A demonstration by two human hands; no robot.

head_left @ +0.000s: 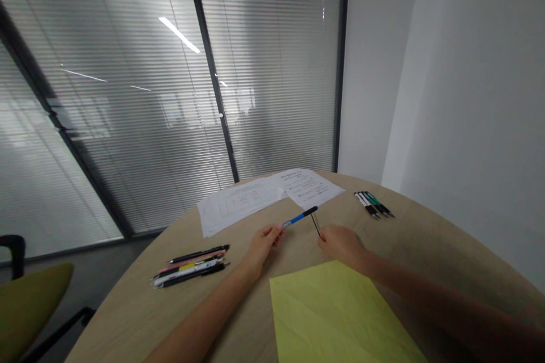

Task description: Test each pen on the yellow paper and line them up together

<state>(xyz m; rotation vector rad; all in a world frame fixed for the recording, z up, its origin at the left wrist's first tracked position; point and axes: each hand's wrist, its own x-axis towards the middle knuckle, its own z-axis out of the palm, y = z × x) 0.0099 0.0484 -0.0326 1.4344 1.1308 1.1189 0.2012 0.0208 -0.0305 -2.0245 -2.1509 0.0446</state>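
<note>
My left hand pinches the end of a blue pen and holds it slanted above the round wooden table. My right hand is closed on a thin dark rod, perhaps a pen refill, whose upper end nears the pen's black tip. Both hands hover just beyond a yellow sheet of paper that lies in front of me.
Several pens lie in a row at the left of the table. Three pens, green and white among them, lie at the right. Printed white sheets lie at the far edge by a glass wall with blinds. A green chair stands at lower left.
</note>
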